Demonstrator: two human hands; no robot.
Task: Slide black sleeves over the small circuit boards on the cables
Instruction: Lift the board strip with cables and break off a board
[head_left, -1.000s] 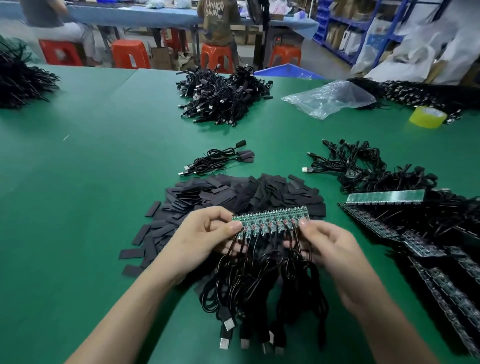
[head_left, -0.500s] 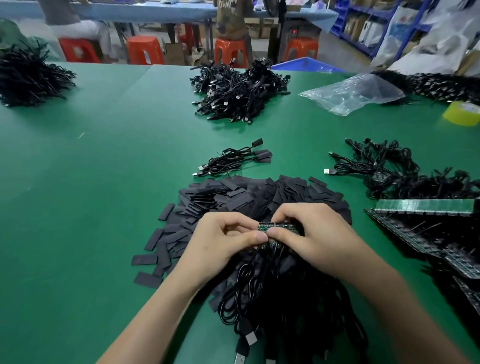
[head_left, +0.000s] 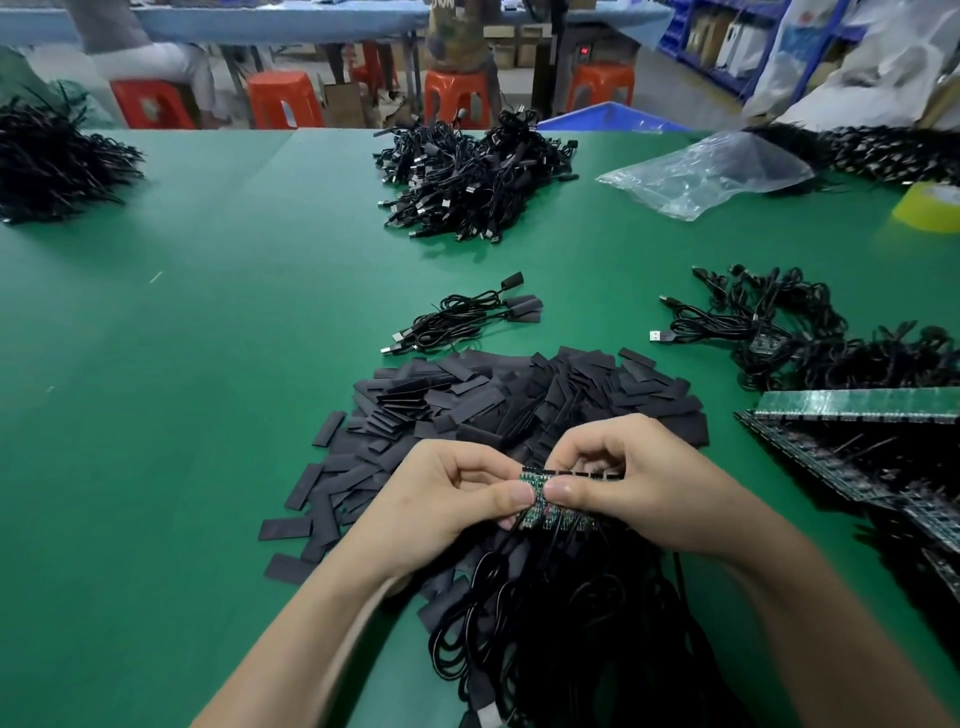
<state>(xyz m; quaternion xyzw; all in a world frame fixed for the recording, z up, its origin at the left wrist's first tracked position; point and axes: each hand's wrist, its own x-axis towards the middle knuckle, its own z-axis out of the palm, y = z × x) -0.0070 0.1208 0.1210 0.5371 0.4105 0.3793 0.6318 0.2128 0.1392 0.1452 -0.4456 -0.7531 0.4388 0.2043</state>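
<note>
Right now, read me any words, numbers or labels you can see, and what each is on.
No text reads clearly.
Print on the shirt behind the table: cut off at the top edge.
Red digits on the dark box by the stools: too small.
Markings on the circuit boards: too small.
</note>
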